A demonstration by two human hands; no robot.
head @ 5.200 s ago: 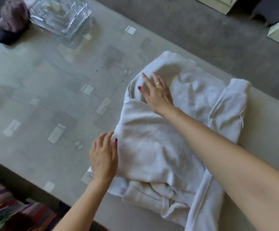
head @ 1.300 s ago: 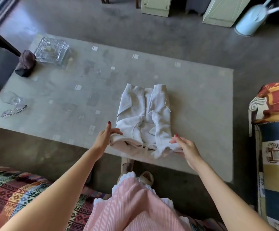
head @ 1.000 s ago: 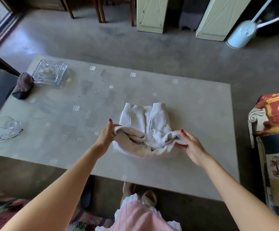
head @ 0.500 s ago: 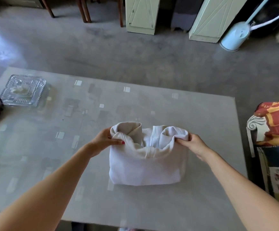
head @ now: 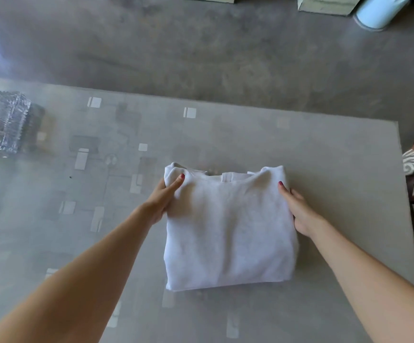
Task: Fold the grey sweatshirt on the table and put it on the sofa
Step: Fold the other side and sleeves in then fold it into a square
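Grey sweatshirt (head: 228,229) folded on table (head: 324,154) | between hands | left hand (head: 162,196), right hand (head: 297,209) gripping its sides

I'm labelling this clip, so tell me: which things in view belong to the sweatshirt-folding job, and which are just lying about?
Part of the job:
- grey sweatshirt, folded, flat on the table
- left hand at its left edge
- right hand at its right edge

Just lying about:
- glass dish at the table's far left
- pale blue container on the floor
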